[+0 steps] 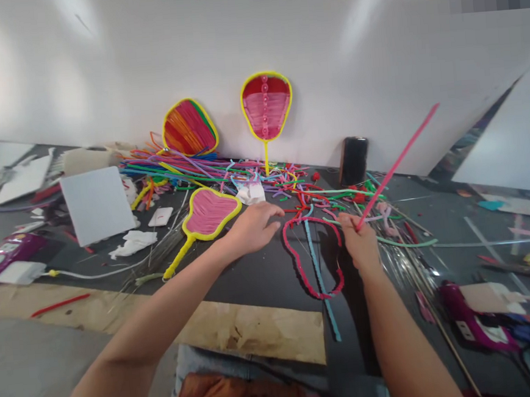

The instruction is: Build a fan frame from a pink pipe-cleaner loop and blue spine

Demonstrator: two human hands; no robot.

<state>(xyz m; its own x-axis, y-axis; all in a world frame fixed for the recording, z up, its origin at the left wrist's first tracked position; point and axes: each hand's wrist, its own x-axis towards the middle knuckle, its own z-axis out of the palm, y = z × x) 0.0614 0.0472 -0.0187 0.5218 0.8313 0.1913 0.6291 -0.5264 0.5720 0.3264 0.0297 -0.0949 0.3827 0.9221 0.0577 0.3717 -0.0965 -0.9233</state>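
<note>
My right hand point(361, 240) is closed round the lower end of a long pink pipe cleaner point(397, 163) that slants up to the right. My left hand point(255, 224) reaches forward over the dark table point(253, 279), fingers loosely curled and holding nothing, just left of a red pipe-cleaner loop point(313, 262) bent into a fan outline. A light blue pipe cleaner point(322, 286) lies through the loop. A pink fan with yellow rim point(206, 218) lies flat to the left of my left hand.
Two finished fans point(267, 106) point(190, 128) lean on the white wall above a heap of coloured pipe cleaners point(207, 163). A black phone point(354, 161) stands against the wall. A white board point(96, 204), tissues point(133, 242), purple glue guns point(472, 323) point(3, 253) and thin sticks point(408, 267) lie around.
</note>
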